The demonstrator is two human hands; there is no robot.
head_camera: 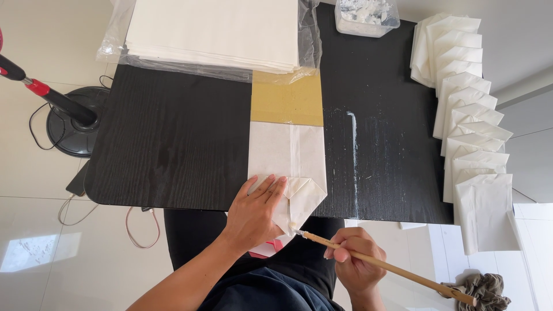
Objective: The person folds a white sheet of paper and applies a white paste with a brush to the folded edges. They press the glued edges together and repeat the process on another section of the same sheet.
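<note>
Gluing step: left hand (pixel 257 211), fingers together, flattens bag (pixel 288 167); right hand (pixel 354 260), clenching brush (pixel 380 265), dabs flap; folding seemingly follows.

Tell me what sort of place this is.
Probably a home craft spot for gluing paper bags: a black table on tiled floor, a row of finished bags, a paper stack, a floor fan's base.

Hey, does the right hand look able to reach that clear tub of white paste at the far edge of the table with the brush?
Probably yes. The right hand holds the brush near the folded paper bag, and the bare black table between it and the clear tub holds no obstacle, though it means stretching across the whole table.
</note>
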